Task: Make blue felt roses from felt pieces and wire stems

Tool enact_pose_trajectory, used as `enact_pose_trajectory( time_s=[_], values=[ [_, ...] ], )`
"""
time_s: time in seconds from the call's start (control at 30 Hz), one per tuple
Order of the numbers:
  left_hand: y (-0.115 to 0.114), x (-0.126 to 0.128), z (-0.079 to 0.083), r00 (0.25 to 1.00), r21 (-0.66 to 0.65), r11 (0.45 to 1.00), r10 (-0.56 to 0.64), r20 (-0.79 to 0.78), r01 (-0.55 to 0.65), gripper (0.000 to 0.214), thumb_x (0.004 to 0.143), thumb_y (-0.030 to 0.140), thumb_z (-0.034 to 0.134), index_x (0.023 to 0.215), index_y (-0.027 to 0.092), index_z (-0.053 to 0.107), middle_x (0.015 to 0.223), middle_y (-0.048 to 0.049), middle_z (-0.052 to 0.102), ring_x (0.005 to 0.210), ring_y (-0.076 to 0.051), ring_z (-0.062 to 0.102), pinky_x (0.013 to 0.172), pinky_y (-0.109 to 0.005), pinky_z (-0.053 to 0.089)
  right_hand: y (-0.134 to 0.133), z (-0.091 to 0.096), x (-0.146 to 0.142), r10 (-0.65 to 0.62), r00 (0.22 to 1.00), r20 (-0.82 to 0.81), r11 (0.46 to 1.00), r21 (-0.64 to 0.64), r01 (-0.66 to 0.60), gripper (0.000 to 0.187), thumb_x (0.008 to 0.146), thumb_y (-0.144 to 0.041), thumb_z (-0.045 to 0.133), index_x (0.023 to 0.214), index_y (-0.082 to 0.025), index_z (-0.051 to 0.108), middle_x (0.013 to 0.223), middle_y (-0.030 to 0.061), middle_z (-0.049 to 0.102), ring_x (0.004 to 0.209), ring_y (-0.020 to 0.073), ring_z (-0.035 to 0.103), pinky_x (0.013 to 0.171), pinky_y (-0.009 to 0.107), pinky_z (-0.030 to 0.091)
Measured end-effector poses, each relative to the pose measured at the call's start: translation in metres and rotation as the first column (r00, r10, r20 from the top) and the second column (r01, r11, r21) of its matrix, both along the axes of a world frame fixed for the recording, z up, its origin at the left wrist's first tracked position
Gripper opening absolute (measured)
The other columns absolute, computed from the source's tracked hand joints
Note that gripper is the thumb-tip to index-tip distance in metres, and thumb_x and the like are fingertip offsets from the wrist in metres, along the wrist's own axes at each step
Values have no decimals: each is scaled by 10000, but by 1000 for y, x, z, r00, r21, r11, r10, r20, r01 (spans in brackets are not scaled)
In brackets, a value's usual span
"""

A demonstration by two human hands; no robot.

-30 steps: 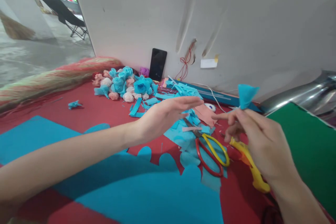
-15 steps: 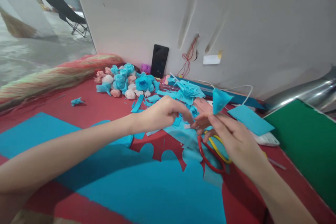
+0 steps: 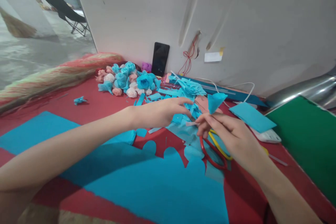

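Right hand (image 3: pixel 231 136) is up just above the red surface (image 3: pixel 86 106), fingertips pinched tight on the pointed base of a blue paper cone (image 3: pixel 215 100), and the cone flares open above the knuckles, tilted a touch away from the person. A small pale strip (image 3: pixel 191 124) juts out from those same fingertips towards the left hand; whether it is gripped or just stuck there, I cannot tell. Left hand (image 3: pixel 160 112) hovers close by with its fingers stretched out and loose, gripping nothing, the tips nearly meeting the right hand's over a litter of blue scraps (image 3: pixel 183 131).

Directly under the right hand lie scissors (image 3: pixel 213 151) with one red loop and one yellow. Just beyond that hand's far side a flat blue rectangle (image 3: pixel 252 117) rests on a white gadget (image 3: pixel 265 135), with a green sheet (image 3: pixel 309 140) further out. Beneath both forearms spreads a big blue sheet (image 3: pixel 157 185) with scalloped cut-outs. Past the left hand sits a heap of blue and pink paper flowers (image 3: pixel 126 80), and a black phone (image 3: pixel 160 58) leans on the wall behind.
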State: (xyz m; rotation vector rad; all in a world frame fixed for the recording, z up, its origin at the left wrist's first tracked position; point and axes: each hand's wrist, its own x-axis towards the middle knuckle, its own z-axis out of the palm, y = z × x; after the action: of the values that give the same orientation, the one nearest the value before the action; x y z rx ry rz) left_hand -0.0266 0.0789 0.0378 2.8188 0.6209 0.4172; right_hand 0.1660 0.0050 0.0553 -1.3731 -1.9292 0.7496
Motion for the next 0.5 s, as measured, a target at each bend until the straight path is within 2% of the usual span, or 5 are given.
enact_pose_trajectory(
  time_s=[0.1, 0.23, 0.33, 0.4, 0.5],
  values=[
    [-4, -2, 10, 994, 7, 1000, -14, -107, 15, 298, 753, -8, 438, 787, 174, 671, 992, -43, 662, 957, -197, 582, 736, -258, 428, -2, 1, 2, 1, 1000, 4, 1000, -11, -1, 310, 904, -349, 394, 729, -189, 594, 707, 4, 633, 689, 135, 573, 664, 244, 434],
    [-15, -8, 16, 979, -8, 1000, 5, -205, -6, 234, 825, 260, 506, 1016, 199, 626, 834, -37, 690, 728, -173, 621, 582, -235, 401, -4, 6, 4, 11, 1000, 12, 1000, -26, -11, 366, 906, -357, 390, 644, -183, 578, 781, 20, 640, 814, 154, 570, 726, 249, 411],
    [-24, -10, 4, 970, -4, 1000, -17, -242, 16, 158, 810, 214, 524, 877, 198, 666, 732, -22, 675, 658, -152, 603, 541, -221, 376, -6, 9, 4, 37, 999, 14, 998, -53, -36, 388, 904, -363, 375, 622, -178, 567, 773, 27, 635, 848, 157, 564, 757, 245, 399],
    [-31, -9, -10, 972, 15, 1000, -20, -236, 25, 167, 823, 214, 508, 797, 179, 670, 704, -33, 649, 660, -154, 589, 548, -228, 375, -8, 11, 4, 47, 999, 12, 995, -90, -46, 353, 898, -361, 366, 676, -176, 568, 736, 24, 635, 726, 139, 563, 657, 237, 413],
    [-40, -8, -29, 983, 40, 999, -10, -182, 18, 215, 813, 334, 536, 921, 196, 660, 782, -51, 634, 749, -177, 579, 630, -254, 407, -13, 13, 5, 75, 997, -1, 980, -187, -74, 283, 890, -352, 359, 765, -180, 545, 626, -2, 627, 489, 101, 464, 466, 214, 371]
  ],
)
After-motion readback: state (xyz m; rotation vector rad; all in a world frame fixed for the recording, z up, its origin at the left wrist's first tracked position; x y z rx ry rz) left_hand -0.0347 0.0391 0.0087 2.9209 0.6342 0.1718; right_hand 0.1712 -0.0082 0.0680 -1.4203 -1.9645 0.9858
